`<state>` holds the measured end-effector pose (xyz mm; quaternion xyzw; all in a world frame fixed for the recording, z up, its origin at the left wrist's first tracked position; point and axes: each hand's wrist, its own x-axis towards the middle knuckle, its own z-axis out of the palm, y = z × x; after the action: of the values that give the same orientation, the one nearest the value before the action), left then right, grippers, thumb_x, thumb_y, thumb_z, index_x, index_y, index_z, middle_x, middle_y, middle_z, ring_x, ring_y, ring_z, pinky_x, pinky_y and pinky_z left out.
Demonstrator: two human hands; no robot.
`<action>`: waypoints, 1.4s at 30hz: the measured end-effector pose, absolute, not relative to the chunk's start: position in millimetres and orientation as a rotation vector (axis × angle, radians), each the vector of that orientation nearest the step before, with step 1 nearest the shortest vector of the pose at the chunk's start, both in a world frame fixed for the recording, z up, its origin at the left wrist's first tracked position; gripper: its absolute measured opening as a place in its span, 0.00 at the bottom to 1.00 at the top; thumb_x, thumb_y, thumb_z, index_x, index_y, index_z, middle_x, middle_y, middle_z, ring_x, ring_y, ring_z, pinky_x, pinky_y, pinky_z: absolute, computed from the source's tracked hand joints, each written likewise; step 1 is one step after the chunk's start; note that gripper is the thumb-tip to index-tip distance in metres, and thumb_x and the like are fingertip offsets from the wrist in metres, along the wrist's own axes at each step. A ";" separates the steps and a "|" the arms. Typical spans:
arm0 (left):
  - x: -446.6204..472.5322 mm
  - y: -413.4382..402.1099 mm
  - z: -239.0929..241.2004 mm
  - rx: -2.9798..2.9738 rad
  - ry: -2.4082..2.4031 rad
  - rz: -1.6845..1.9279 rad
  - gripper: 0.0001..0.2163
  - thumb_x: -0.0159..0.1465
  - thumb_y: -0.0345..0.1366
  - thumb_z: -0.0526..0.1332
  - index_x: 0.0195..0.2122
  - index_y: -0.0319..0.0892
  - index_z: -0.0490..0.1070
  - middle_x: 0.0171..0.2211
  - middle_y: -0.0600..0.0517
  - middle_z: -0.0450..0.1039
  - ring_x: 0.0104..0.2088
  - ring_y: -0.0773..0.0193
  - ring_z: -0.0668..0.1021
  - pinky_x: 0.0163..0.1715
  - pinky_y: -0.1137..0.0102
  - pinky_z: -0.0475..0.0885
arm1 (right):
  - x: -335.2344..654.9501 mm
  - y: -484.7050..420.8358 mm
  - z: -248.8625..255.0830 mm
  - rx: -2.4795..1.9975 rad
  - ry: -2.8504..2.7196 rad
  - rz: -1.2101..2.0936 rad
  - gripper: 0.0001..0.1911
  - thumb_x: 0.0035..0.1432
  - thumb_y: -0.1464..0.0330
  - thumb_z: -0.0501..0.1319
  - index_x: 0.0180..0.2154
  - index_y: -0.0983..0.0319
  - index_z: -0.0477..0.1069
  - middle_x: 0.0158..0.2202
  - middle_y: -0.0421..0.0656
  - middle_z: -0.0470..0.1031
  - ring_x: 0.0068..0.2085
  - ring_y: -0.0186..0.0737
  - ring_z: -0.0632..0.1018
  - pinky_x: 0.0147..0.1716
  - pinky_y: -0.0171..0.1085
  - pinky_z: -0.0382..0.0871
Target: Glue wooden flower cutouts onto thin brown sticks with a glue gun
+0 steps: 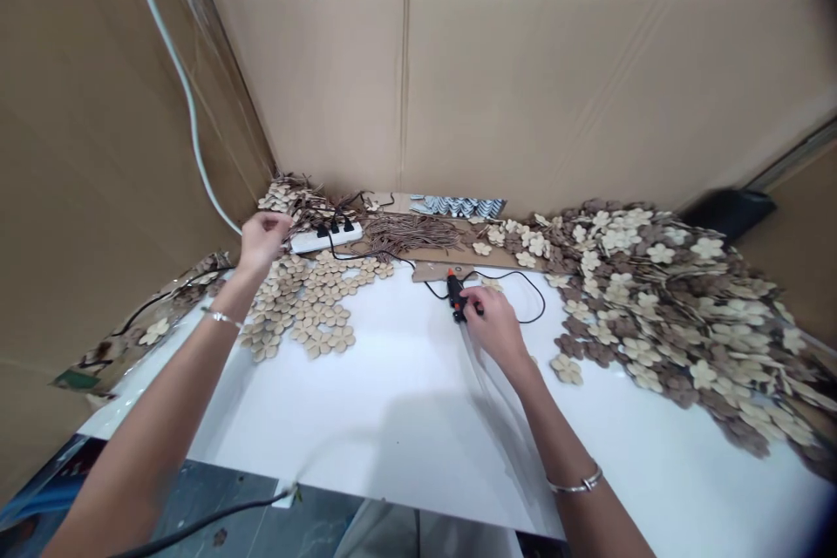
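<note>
My left hand (262, 240) is raised at the back left, its fingertips pinched together. Whatever it holds, if anything, is too small to make out. It is beside a heap of brown strands and cream flower pieces (286, 194), near the left end of a white power strip (327, 236). My right hand (495, 327) has its fingers closed around a black glue gun (456, 289) with an orange nozzle, which points away toward a piece of cardboard (432, 272). Flat beige flower pieces (323, 305) are spread over the white table (392, 418) between my hands.
A large pile of brown and cream flowers (673, 305) covers the table's right side. Along the back lie a bundle of brown strands (411, 233) and striped pieces (458, 207). Cardboard walls (523, 87) enclose the table. A black cord (540, 292) loops beside the glue gun.
</note>
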<state>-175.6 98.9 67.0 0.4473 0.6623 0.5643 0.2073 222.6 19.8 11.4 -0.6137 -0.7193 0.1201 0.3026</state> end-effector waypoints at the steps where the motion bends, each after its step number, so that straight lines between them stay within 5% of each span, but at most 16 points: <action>1: -168.4 85.8 58.2 1.324 1.848 1.526 0.05 0.62 0.31 0.63 0.36 0.35 0.73 0.35 0.50 0.75 0.35 0.66 0.73 0.42 0.67 0.69 | 227.5 20.4 10.1 -1.746 -1.946 0.224 0.16 0.56 0.74 0.52 0.43 0.60 0.74 0.43 0.50 0.75 0.44 0.51 0.71 0.43 0.46 0.63; 5: -134.5 45.6 27.0 2.089 1.758 0.850 0.14 0.67 0.43 0.55 0.35 0.40 0.77 0.38 0.46 0.78 0.40 0.55 0.76 0.44 0.62 0.69 | 240.3 21.0 2.6 -2.019 -2.072 -0.067 0.24 0.54 0.77 0.53 0.52 0.63 0.70 0.49 0.57 0.70 0.48 0.58 0.67 0.42 0.50 0.60; 11: -101.4 35.3 3.7 2.518 1.819 0.455 0.12 0.65 0.38 0.55 0.43 0.40 0.76 0.43 0.40 0.75 0.47 0.47 0.74 0.48 0.57 0.67 | 243.6 28.9 -8.5 -1.941 -2.200 -0.104 0.29 0.51 0.79 0.54 0.55 0.59 0.69 0.50 0.55 0.69 0.49 0.57 0.65 0.47 0.52 0.56; 21: -45.5 11.0 -15.9 2.534 1.424 0.563 0.12 0.68 0.38 0.53 0.46 0.42 0.74 0.47 0.42 0.71 0.46 0.52 0.75 0.47 0.60 0.70 | 250.8 35.9 -1.6 -1.707 -2.087 -0.027 0.20 0.51 0.74 0.55 0.47 0.58 0.70 0.45 0.49 0.73 0.47 0.51 0.68 0.53 0.51 0.52; 26: -19.8 18.3 -16.2 2.405 1.272 0.681 0.09 0.67 0.37 0.55 0.42 0.42 0.73 0.42 0.45 0.71 0.42 0.56 0.74 0.43 0.64 0.69 | 255.0 39.2 4.0 -1.517 -1.921 0.289 0.18 0.54 0.68 0.56 0.48 0.60 0.69 0.46 0.48 0.76 0.45 0.50 0.73 0.46 0.45 0.62; 31: -19.7 34.0 -26.0 2.084 1.280 0.848 0.15 0.58 0.39 0.65 0.46 0.41 0.70 0.36 0.49 0.71 0.35 0.61 0.73 0.37 0.67 0.69 | 256.7 36.5 8.9 -1.506 -1.806 0.698 0.16 0.56 0.56 0.60 0.39 0.61 0.75 0.34 0.43 0.78 0.33 0.44 0.75 0.33 0.38 0.67; 37: -26.0 36.6 -30.5 2.012 1.347 0.831 0.15 0.54 0.40 0.68 0.41 0.41 0.75 0.33 0.49 0.71 0.34 0.59 0.71 0.36 0.67 0.66 | 239.7 28.8 9.2 -1.298 -1.883 1.055 0.20 0.53 0.57 0.64 0.44 0.61 0.78 0.41 0.44 0.80 0.41 0.46 0.77 0.43 0.42 0.70; 42: -27.2 34.5 -31.3 2.035 1.340 0.777 0.16 0.55 0.42 0.68 0.43 0.41 0.74 0.35 0.50 0.72 0.37 0.59 0.71 0.38 0.67 0.66 | 227.5 26.2 0.0 -1.550 -1.902 1.038 0.20 0.47 0.55 0.67 0.39 0.61 0.80 0.32 0.42 0.80 0.35 0.45 0.76 0.36 0.39 0.70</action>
<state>-27.2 34.5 -31.3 0.7620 0.5017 0.2910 0.2880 227.5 26.2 0.0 -0.5654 -0.6936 0.3787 0.2363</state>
